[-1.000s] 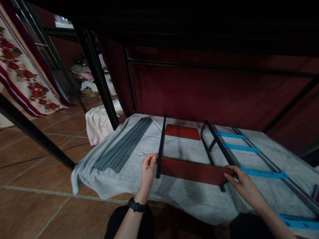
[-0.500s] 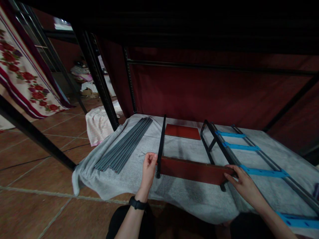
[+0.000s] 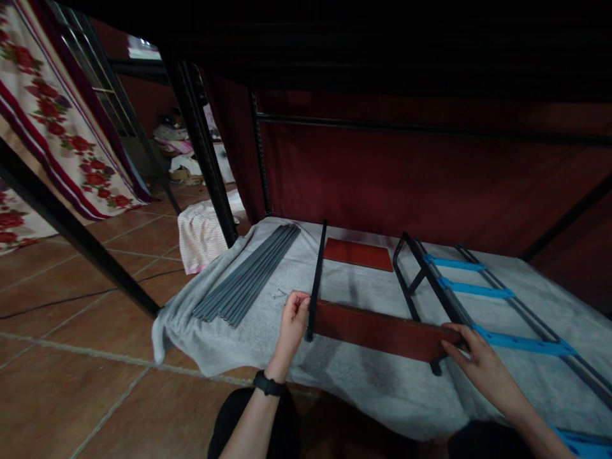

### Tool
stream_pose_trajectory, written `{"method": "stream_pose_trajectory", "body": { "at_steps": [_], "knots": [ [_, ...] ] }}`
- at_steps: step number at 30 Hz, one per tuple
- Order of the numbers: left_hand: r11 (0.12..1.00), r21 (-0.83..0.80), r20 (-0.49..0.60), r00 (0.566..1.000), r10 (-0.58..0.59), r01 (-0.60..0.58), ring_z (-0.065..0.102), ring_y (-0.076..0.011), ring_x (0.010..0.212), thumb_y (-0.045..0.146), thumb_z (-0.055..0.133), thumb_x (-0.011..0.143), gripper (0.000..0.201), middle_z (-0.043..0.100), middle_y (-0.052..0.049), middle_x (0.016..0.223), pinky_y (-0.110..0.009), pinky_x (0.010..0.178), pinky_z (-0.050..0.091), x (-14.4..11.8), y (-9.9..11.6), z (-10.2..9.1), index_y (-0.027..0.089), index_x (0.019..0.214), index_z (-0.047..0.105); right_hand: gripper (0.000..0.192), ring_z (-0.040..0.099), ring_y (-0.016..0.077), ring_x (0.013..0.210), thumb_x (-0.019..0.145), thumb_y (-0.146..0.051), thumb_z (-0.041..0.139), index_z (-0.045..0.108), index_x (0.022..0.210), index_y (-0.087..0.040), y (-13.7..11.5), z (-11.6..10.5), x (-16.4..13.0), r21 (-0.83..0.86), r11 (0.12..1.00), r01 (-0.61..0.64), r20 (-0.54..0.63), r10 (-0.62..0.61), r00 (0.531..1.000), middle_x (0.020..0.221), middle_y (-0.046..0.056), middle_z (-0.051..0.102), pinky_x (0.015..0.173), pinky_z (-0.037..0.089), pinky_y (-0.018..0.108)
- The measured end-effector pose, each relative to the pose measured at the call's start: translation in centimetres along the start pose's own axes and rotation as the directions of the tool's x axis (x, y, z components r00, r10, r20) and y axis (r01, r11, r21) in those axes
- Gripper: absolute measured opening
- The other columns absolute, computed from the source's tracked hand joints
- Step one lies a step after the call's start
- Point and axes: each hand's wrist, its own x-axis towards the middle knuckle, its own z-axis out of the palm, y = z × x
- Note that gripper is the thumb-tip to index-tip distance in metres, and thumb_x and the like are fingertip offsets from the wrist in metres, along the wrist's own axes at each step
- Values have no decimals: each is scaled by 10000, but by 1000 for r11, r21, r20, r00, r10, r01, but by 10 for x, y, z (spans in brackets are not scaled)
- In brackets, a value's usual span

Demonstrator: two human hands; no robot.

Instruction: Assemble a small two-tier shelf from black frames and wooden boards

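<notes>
Red board held on edge between two hands on a grey blanket.

The red board [image 3: 382, 331] stands upright near the front of the blanket [image 3: 363, 389]. The left hand [image 3: 292, 319] is pinched closed at its left end by a black bar [image 3: 316, 280]; the right hand [image 3: 480, 360] grips its right end. Grey rods [image 3: 248, 271] lie to the left, a black frame with blue rungs [image 3: 478, 290] to the right.
</notes>
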Motion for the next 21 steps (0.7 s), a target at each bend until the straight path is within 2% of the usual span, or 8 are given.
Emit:
{"method": "stream_pose_trajectory", "body": {
  "at_steps": [2,4,6,8,10,15,18,21],
  "knots": [
    [992,-110,-52,997,-65,59,543,-150,773,464,607,838,303,579,-27,813,-258,743,432,5,-5,-9,173,920,596,476,640,250,1031,867,-536,497,554,1224,-226,1,-1,1,3,1000,0,2,0,1000,1206,96,630,807,551,343],
    [984,-127,-213,966,-149,124,567,-156,760,510,554,836,357,599,-47,845,-273,732,451,13,-14,-23,166,924,589,527,629,261,1077,854,-553,505,544,1269,-231,1,-3,1,14,1000,-2,2,2,1000,1252,97,620,845,552,355],
    [976,47,-416,892,-175,214,562,-153,715,453,487,844,306,594,-61,842,-277,700,453,22,-26,-39,158,863,567,611,595,280,1157,845,-570,513,487,1357,-237,2,-4,2,21,1000,-12,7,12,1000,1321,102,585,896,542,378],
    [944,185,-486,860,-153,273,563,-168,733,322,469,823,195,591,-81,851,-296,718,451,33,-36,-51,152,842,562,689,532,300,1252,845,-581,516,401,1437,-246,2,-5,1,33,999,-19,19,18,1000,1401,105,523,972,508,415],
    [911,290,-473,872,-130,293,569,-198,797,208,506,759,119,592,-100,868,-325,775,443,44,-43,-57,149,831,580,744,447,312,1335,848,-590,514,325,1485,-256,3,-5,1,52,998,-24,27,23,999,1476,102,442,1039,458,447],
    [785,542,-375,922,-93,299,535,-278,984,62,552,642,171,572,-146,955,-380,929,371,60,-51,-57,142,786,600,815,310,317,1419,849,-584,520,224,1530,-249,8,-2,-5,93,995,-40,-14,41,999,1557,97,309,1117,356,473],
    [731,619,-332,939,-86,286,500,-297,1044,39,526,655,134,559,-141,933,-378,964,340,58,-55,-61,156,713,559,849,316,324,1415,825,-578,554,215,1535,-258,18,2,-15,141,989,-41,-18,44,999,1567,92,288,1116,354,466],
    [719,645,-303,951,-69,258,500,-287,1013,22,513,657,162,541,-109,843,-368,950,341,54,-56,-68,180,626,491,867,406,335,1361,804,-574,579,216,1534,-276,29,6,-29,195,979,-63,-23,69,997,1570,101,279,1045,456,425]
  ]
}}
